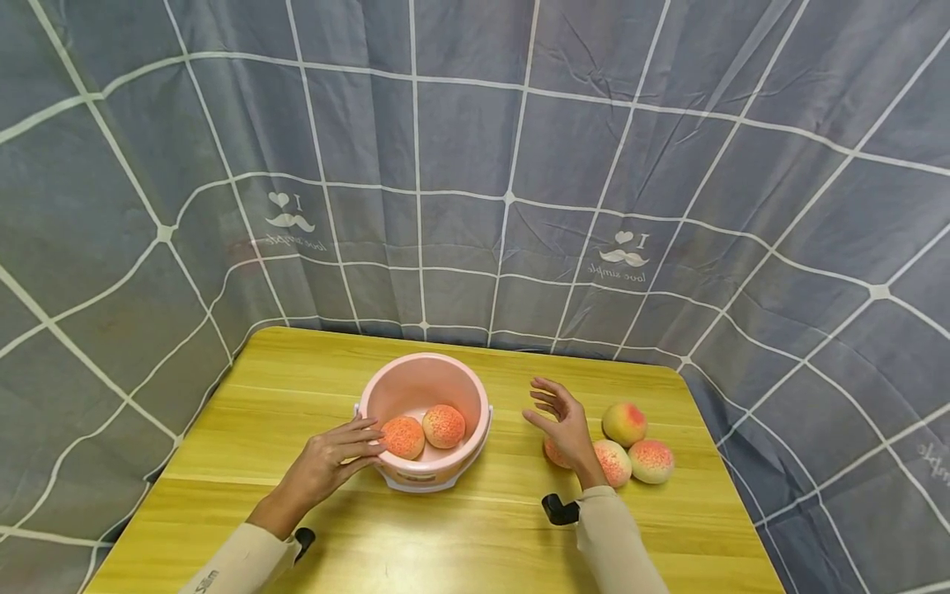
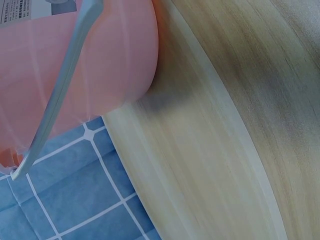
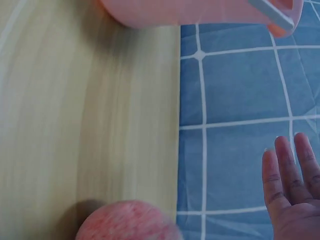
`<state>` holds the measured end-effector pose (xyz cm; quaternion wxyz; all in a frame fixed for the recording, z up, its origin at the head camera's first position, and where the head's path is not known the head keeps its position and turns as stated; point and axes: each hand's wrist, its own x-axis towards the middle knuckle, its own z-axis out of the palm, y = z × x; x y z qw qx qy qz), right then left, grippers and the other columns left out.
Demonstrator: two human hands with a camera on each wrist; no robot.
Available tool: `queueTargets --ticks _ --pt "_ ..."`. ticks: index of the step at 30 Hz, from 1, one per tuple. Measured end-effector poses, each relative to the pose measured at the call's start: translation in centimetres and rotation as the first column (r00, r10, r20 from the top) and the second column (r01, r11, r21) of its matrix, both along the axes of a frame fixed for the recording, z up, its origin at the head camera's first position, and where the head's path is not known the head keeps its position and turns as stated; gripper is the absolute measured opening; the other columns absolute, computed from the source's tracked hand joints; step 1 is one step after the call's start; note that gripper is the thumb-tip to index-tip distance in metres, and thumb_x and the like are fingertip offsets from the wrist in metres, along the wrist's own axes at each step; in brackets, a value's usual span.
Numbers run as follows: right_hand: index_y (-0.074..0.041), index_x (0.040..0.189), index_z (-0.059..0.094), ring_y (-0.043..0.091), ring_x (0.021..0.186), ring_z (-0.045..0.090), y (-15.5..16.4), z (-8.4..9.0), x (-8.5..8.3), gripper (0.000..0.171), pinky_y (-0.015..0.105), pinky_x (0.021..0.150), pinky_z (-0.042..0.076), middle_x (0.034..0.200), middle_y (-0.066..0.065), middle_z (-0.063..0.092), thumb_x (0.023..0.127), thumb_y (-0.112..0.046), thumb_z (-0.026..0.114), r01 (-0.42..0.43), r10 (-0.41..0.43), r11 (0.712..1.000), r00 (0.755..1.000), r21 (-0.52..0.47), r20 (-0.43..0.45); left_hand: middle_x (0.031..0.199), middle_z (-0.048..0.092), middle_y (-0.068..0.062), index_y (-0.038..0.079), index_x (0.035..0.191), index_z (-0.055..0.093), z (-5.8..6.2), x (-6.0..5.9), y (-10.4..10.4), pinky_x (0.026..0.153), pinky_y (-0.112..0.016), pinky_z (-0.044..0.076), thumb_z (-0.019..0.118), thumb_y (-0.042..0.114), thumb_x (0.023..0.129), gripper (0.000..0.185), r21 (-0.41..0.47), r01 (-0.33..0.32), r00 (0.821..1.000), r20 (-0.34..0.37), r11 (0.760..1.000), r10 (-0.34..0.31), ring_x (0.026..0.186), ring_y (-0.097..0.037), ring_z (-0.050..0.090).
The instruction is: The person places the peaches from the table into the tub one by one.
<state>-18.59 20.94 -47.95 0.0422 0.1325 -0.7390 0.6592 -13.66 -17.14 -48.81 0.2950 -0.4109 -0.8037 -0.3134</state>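
Observation:
A pink bucket [image 1: 423, 369] stands on the wooden table with two orange-pink peaches [image 1: 444, 426] inside. My left hand [image 1: 326, 462] rests at the bucket's near left rim, fingers fairly straight and reaching over the edge. To the right of the bucket, my right hand [image 1: 560, 421] is raised with nothing in it, its fingers loosely spread and pointing toward the bucket. Several peaches [image 1: 625, 424] lie beside that hand; one of them [image 1: 553, 453] is partly hidden behind it. The right wrist view shows the right hand's fingers [image 3: 285, 172] and a peach [image 3: 130, 222] on the table.
A pale handle [image 2: 62, 90] hangs along the bucket's side in the left wrist view. Behind the yellowish table [image 1: 297, 363] hangs a grey-blue curtain [image 1: 467, 231] with a white grid, which also runs along both sides.

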Motion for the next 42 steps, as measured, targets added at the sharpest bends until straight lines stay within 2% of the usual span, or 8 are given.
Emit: queueTargets --ticks 7,19,23,26,30,36,42 --pt "0.009 0.135 0.047 0.051 0.123 0.044 0.6 0.6 1.3 0.054 0.062 0.107 0.036 0.134 0.029 0.048 0.085 0.007 0.069 0.027 -0.027 1.0 0.999 0.009 0.023 0.098 0.073 -0.01 0.009 0.094 0.078 -0.1 -0.1 -0.1 0.106 -0.023 0.042 0.072 0.024 0.083 0.02 0.017 0.016 1.0 -0.026 1.0 -0.015 0.097 -0.036 0.067" --pt "0.008 0.135 0.046 0.048 0.125 0.042 2.0 0.3 1.9 0.054 0.061 0.11 0.033 0.135 0.025 0.048 0.086 0.004 0.069 0.067 -0.066 0.998 0.996 -0.004 0.056 0.097 0.073 -0.01 0.009 0.094 0.078 -0.2 -0.1 -0.1 0.107 -0.022 0.041 0.07 0.026 0.085 0.021 0.032 0.029 0.999 -0.039 0.999 -0.028 0.098 -0.035 0.067" --pt "0.008 0.134 0.047 0.034 0.121 0.05 2.3 0.1 2.1 0.053 0.06 0.109 0.035 0.133 0.023 0.05 0.086 0.004 0.069 0.095 -0.095 0.995 0.994 0.014 0.054 0.098 0.073 -0.009 0.009 0.094 0.078 -0.2 -0.1 -0.1 0.107 -0.022 0.041 0.061 0.034 0.091 0.03 0.033 0.026 0.999 -0.029 0.999 -0.025 0.098 -0.035 0.067" --pt "0.008 0.134 0.048 0.035 0.12 0.051 2.7 -0.1 2.3 0.053 0.058 0.108 0.036 0.131 0.022 0.051 0.086 0.005 0.069 0.12 -0.121 0.992 0.991 0.023 0.055 0.097 0.073 -0.009 0.009 0.093 0.078 -0.2 -0.1 0.0 0.107 -0.023 0.041 0.058 0.036 0.093 0.034 0.04 0.026 0.999 -0.038 0.999 -0.024 0.098 -0.034 0.067" --pt "0.007 0.135 0.048 0.047 0.124 0.043 3.7 -1.2 2.2 0.053 0.057 0.109 0.035 0.133 0.025 0.05 0.086 0.005 0.069 0.147 -0.147 0.989 0.986 0.006 0.082 0.097 0.073 -0.009 0.01 0.093 0.078 -0.2 -0.1 0.0 0.107 -0.021 0.041 0.058 0.035 0.093 0.033 0.039 0.024 0.999 -0.042 0.999 -0.022 0.097 -0.035 0.067" --pt "0.005 0.135 0.048 0.041 0.124 0.045 5.5 -3.1 2.0 0.053 0.048 0.109 0.038 0.137 0.028 0.047 0.087 0.004 0.069 0.196 -0.197 0.98 0.978 0.021 0.069 0.097 0.073 -0.009 0.01 0.094 0.078 -0.1 -0.1 0.0 0.107 -0.02 0.041 0.059 0.035 0.092 0.032 0.037 0.022 0.999 -0.041 0.999 -0.02 0.097 -0.035 0.067" --pt "0.002 0.134 0.05 0.034 0.122 0.048 6.8 -3.4 2.5 0.053 0.031 0.106 0.043 0.136 0.026 0.047 0.086 -0.001 0.071 0.243 -0.244 0.97 0.967 0.027 0.07 0.097 0.073 -0.01 0.01 0.094 0.078 -0.2 -0.1 0.0 0.107 -0.021 0.041 0.068 0.027 0.087 0.021 0.048 0.037 0.998 -0.052 0.998 -0.035 0.098 -0.034 0.067"
